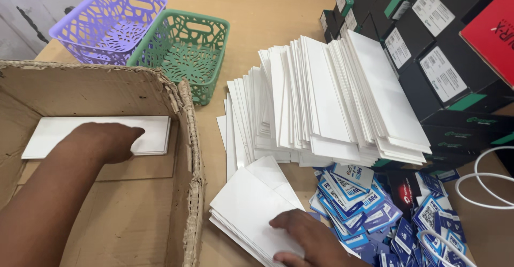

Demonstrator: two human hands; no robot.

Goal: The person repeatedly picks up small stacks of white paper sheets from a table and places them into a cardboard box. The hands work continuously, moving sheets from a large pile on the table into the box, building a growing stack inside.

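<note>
At the desk's left edge sits an open cardboard box [184,138] w/ a ragged, torn rim. Inside it, the left hand [104,141] lies palm down, fingers loosely curled, on a small stack of white cards [152,133] resting on the box floor near its back wall; it presses on them rather than clamping anything. Behind the box, toward the desk's far left corner, 2 lattice plastic baskets stand side by side & touching: a purple basket [107,23], then a green basket [184,50].

Just right of the box, near the front edge, the right hand [308,237] rests flat w/ fingers spread on a 2nd pile of white cards [249,208], not gripping. Behind that, mid-desk, a big fanned heap of white sheets [332,101] leans over. Front right, blue & white printed stickers [369,202] lie scattered, touching the heap. Far right corner: stacked black cartons [444,69], a red box [495,28] on top, & a white cable [490,184] looping at the right edge.
</note>
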